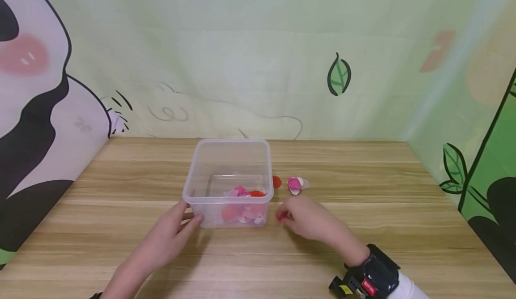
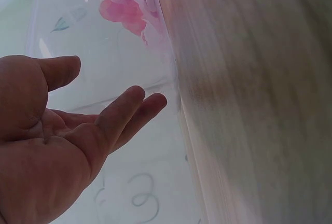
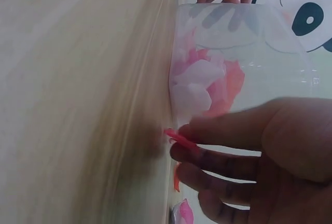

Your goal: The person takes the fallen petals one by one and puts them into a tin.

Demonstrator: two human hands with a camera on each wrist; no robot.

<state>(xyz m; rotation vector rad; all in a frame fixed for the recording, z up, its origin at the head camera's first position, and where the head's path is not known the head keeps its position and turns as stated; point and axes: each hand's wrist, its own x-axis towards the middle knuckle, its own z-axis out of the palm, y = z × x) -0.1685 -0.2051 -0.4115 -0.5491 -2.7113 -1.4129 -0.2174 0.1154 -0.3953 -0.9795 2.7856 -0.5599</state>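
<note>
A clear plastic box (image 1: 230, 155) stands in the middle of the wooden table (image 1: 101, 227), with pink, white and red petals (image 1: 243, 193) in it. My left hand (image 1: 177, 225) rests with straight fingers against the box's near left corner; the left wrist view shows its open palm (image 2: 62, 141) by the box wall (image 2: 104, 37). My right hand (image 1: 300, 218) sits just right of the box and pinches a red petal (image 1: 281, 217) in its fingertips, seen as a thin red edge (image 3: 179, 137) in the right wrist view. Another red petal (image 1: 276, 181) and a pink-white petal (image 1: 296, 184) lie behind that hand.
Printed panda and leaf walls close in the table at the back (image 1: 258, 66), left (image 1: 36, 111) and right (image 1: 475, 124). A black device (image 1: 368, 281) is strapped to my right wrist. Bare wood stretches around the box.
</note>
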